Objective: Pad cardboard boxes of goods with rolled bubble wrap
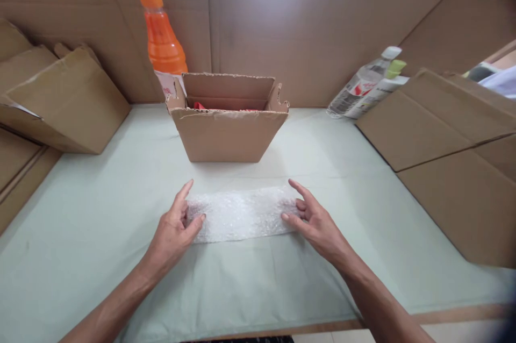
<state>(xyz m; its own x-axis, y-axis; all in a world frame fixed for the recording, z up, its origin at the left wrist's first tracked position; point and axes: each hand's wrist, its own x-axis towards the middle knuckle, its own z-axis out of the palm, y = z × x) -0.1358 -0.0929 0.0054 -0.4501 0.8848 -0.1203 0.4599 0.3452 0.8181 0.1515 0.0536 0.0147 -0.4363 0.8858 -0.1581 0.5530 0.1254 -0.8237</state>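
Observation:
A flat strip of clear bubble wrap (242,214) spans the space between both hands, low over the green cloth. At its left end is my left hand (176,224), thumb on top, the other fingers behind or under the edge, the index finger stretched forward. My right hand (312,219) has the right end in a like hold, its index finger pointing away too. Just beyond the wrap stands an open cardboard box (231,133), its top edges rough. Something red (199,106) shows inside it, mostly hidden by the front wall.
Behind the box is an orange bottle (163,36). Brown cartons stand at the left (76,101) and right (443,144). A clear bottle with a white cap (363,82) leans at the back right beside a green-capped container (396,69). Cardboard panels (306,26) wall the back.

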